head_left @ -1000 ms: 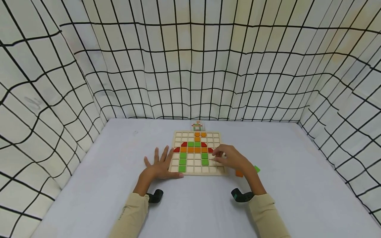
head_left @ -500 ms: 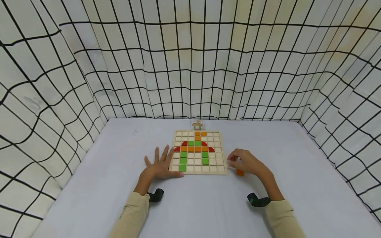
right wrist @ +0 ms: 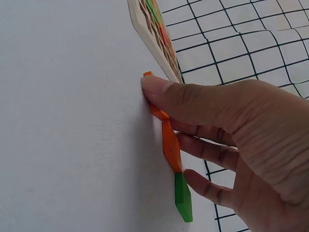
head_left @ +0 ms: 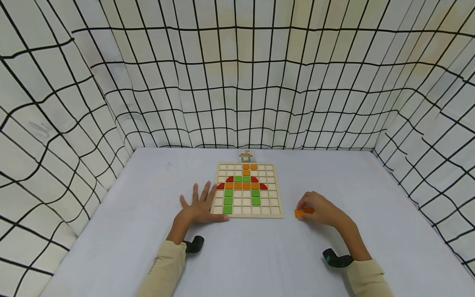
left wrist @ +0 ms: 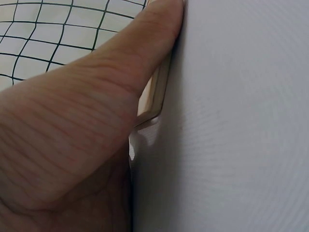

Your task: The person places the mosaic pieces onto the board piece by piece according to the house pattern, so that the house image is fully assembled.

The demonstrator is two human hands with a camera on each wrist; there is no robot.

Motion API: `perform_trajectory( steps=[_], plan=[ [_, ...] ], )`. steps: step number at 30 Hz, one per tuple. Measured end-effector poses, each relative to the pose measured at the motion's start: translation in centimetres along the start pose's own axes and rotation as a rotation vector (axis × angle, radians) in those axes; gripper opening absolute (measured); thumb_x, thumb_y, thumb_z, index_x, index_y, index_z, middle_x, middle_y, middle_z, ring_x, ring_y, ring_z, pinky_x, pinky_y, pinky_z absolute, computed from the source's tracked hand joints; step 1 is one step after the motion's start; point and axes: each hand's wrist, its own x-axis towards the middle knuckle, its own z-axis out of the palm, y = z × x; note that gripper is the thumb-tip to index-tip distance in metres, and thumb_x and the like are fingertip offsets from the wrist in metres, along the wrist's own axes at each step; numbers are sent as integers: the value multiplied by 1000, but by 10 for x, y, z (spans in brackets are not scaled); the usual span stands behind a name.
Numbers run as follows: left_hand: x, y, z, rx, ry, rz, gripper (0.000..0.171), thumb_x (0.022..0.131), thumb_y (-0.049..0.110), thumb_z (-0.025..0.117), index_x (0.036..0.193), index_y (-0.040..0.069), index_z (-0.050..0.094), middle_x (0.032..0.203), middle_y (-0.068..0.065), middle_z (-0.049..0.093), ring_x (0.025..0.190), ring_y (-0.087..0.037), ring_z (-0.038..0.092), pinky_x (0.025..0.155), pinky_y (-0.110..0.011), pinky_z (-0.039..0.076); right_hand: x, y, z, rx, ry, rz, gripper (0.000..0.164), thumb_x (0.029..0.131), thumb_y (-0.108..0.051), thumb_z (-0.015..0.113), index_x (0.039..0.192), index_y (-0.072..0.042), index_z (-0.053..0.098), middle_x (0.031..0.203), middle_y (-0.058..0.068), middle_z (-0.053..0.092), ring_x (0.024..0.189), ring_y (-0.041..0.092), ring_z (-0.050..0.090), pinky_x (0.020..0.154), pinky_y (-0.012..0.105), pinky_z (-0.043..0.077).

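Observation:
A square wooden grid board [head_left: 237, 202] lies flat, with green, orange and red tiles set in some cells. My left hand [head_left: 198, 210] rests with spread fingers at its left edge, the thumb [left wrist: 145, 36] lying along the near edge. To the right of the board, my right hand [head_left: 320, 209] pinches an orange tile [head_left: 298, 213] between thumb and fingertips, low at the table. A second orange tile [right wrist: 170, 147] and a green tile [right wrist: 182, 198] stand in line behind it in the right wrist view, close under the other fingers. The head view hides the green one behind the hand.
A small printed card [head_left: 246, 156] with a coloured pattern lies just past the board's far edge. The white tabletop [head_left: 252, 255] is enclosed at the back and sides by black netting [head_left: 237, 88] over pale walls.
My right hand has moved from above the board's right side, rightward and toward me, down to the loose tiles, and now pinches an orange one. My left hand has stayed put.

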Motion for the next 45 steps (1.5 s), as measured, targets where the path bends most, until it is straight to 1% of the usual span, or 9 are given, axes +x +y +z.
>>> perform_trajectory(
  steps=[5,10,16,23,26,30,34,41,45],
  plan=[
    [-2,1,-2,-12,4,4,120,73,73,67,159,18,2,166,-10,-10,147,-45,-21,103,-79,-11,1,0,1,-54,41,-8,17,82,-20,79,95,-12,72,92,-6,66,92,14,55,83,36,49],
    [-2,2,-2,-9,0,5,120,73,73,66,159,18,3,166,-10,-10,147,-45,-21,103,-79,-11,0,1,3,-49,46,19,19,83,-20,78,98,-11,72,95,-5,66,94,16,55,83,36,49],
    [-3,1,-2,-10,2,4,120,74,72,66,159,18,3,166,-11,-9,147,-45,-21,103,-79,-11,1,2,7,-48,63,13,13,83,-15,78,95,-12,72,94,-6,66,95,16,56,84,36,51],
    [-3,1,-2,-7,-2,9,120,74,73,66,159,18,1,166,-10,-10,147,-44,-22,103,-79,-11,6,-4,9,-38,77,19,16,80,-17,79,92,-12,70,92,-5,64,87,11,54,74,26,51],
    [-3,1,-2,-9,0,14,120,74,72,67,159,18,2,166,-10,-10,147,-44,-22,103,-79,-11,10,-9,10,-12,82,2,17,80,-18,79,93,-12,69,92,-4,65,85,10,54,72,24,50],
    [-2,2,-2,-9,0,11,120,73,72,67,159,18,2,166,-9,-10,147,-44,-22,103,-79,-11,19,-16,12,0,83,-31,18,81,-19,78,94,-12,69,92,-6,65,89,10,56,78,30,51],
    [-3,2,-1,-6,-1,8,120,73,73,67,159,18,3,166,-9,-9,147,-44,-21,103,-79,-11,27,-26,16,19,74,-33,19,80,-22,79,94,-13,68,91,-7,64,91,11,56,84,34,52],
    [-4,1,-1,-14,-3,5,120,73,72,67,159,17,3,166,-10,-9,147,-44,-21,103,-79,-11,48,-49,24,25,50,-43,22,81,-32,78,93,-16,69,90,-9,64,92,10,54,85,32,51],
    [1,-3,2,-28,-16,6,123,71,75,66,159,20,-1,165,-6,-15,146,-41,-27,103,-76,-17,61,-63,30,22,72,-122,21,80,-32,79,91,-16,71,87,-9,66,90,11,56,81,29,50]
  ],
)
